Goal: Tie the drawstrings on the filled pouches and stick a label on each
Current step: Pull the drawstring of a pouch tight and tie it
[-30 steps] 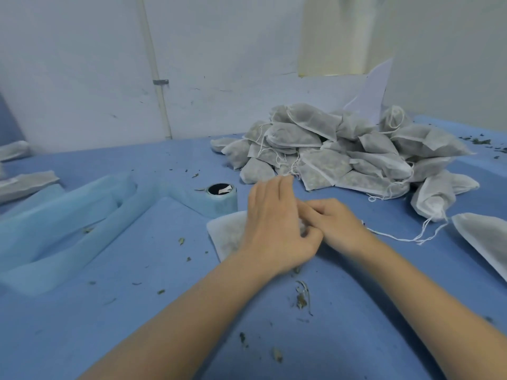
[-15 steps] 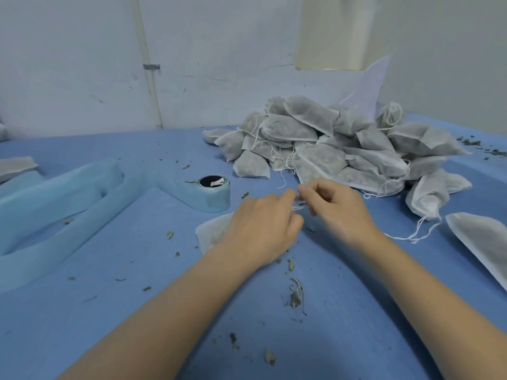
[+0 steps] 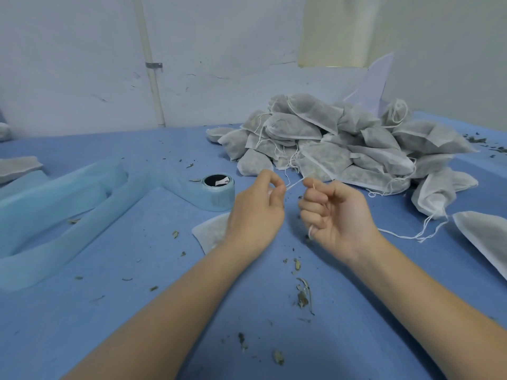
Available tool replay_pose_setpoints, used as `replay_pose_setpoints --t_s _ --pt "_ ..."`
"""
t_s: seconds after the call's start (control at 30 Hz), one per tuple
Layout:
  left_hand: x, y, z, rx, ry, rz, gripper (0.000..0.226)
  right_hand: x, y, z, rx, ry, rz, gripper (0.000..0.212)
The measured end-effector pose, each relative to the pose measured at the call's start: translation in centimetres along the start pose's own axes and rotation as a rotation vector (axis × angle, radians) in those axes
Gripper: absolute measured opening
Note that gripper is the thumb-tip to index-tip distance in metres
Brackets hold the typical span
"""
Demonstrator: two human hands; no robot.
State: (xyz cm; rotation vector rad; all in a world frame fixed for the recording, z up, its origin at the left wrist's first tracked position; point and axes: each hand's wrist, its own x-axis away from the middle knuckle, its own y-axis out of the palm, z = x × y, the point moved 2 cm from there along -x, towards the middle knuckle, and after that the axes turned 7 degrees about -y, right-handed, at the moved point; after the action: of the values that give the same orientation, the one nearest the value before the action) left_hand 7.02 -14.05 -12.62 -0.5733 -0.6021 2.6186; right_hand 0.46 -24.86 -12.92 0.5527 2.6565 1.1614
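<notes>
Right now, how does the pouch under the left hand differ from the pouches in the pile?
The pouch under the left hand lies alone, flat on the blue table, mostly hidden by the left hand; the pile of pouches is heaped against the wall. Both hands pinch its drawstring, right hand included; the pile's strings hang loose. All are white mesh.

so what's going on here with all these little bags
A person is tying a pouch shut. The left hand and right hand each pinch the white drawstring, pulled taut between them above the blue table. A pile of pouches waits behind, and the label roll sits untouched to the left.
</notes>
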Motion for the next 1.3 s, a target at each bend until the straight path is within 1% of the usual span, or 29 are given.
replay_pose_setpoints --t_s 0.07,0.2,0.3,0.4,0.47,0.6,0.67,0.73,0.77,0.83,0.9,0.93,1.0,1.07,1.2,1.23,1.27,1.3 --pt "0.2 0.0 0.0 0.062 -0.012 0.037 0.006 0.0 0.1 0.4 0.007 -0.027 -0.029 0.023" --pt "0.5 0.1 -0.4 0.192 -0.046 0.127 0.006 0.0 0.1 0.8 0.178 -0.035 -0.041 0.044" --pt "0.6 0.0 -0.6 0.224 -0.059 0.185 0.009 0.0 0.4 1.1 0.326 -0.028 -0.081 0.053" --pt "0.7 0.0 -0.7 0.228 -0.048 0.183 0.009 0.1 0.5 1.1 0.568 -0.041 -0.126 0.058" --pt "0.6 0.0 -0.6 0.207 -0.033 0.155 0.011 0.2 0.5 1.0 0.758 -0.101 -0.125 0.059" --pt "0.8 0.1 -0.4 0.109 -0.015 0.114 0.012 0.3 0.4 1.0 1.046 -0.229 -0.076 0.057" --pt "0.8 0.2 -0.4 0.074 -0.032 0.112 0.013 0.4 0.4 1.2 1.147 -0.269 -0.07 0.054" --pt "0.7 0.2 -0.3 0.049 -0.048 0.118 0.016 0.6 0.6 1.2 1.246 -0.321 -0.068 0.045" --pt "0.6 0.2 -0.4 0.048 -0.057 0.12 0.016 0.7 0.8 1.1 1.294 -0.355 -0.063 0.037" --pt "0.4 0.1 -0.4 0.084 -0.078 0.121 0.016 0.6 0.8 0.9 1.315 -0.411 -0.026 0.019" --pt "0.3 0.2 -0.6 0.184 -0.117 0.095 0.021 0.3 0.6 0.8 1.291 -0.432 0.015 0.024" --pt "0.1 0.2 -0.7 0.284 -0.146 0.068 0.023 0.2 0.5 0.8 1.274 -0.42 0.024 0.026" --pt "-0.1 0.1 -1.0 0.517 -0.194 0.021 0.026 0.1 0.3 0.7 1.207 -0.371 0.03 0.021" --pt "-0.2 0.0 -1.0 0.678 -0.201 -0.036 0.027 0.1 -0.1 0.4 1.167 -0.341 0.027 0.01" --pt "0.2 0.0 -0.3 0.952 -0.186 -0.178 0.024 0.4 -0.3 -0.5 1.212 -0.349 -0.024 0.016" --pt "0.3 0.0 -0.2 0.968 -0.174 -0.209 0.023 0.4 -0.1 -0.7 1.207 -0.355 -0.026 0.016" --pt "0.4 -0.1 -0.1 0.916 -0.154 -0.23 0.021 0.5 0.0 -1.0 1.184 -0.353 -0.026 0.016" --pt "0.5 -0.2 -0.1 0.778 -0.125 -0.227 0.019 0.6 0.0 -1.2 1.153 -0.34 -0.026 0.014"
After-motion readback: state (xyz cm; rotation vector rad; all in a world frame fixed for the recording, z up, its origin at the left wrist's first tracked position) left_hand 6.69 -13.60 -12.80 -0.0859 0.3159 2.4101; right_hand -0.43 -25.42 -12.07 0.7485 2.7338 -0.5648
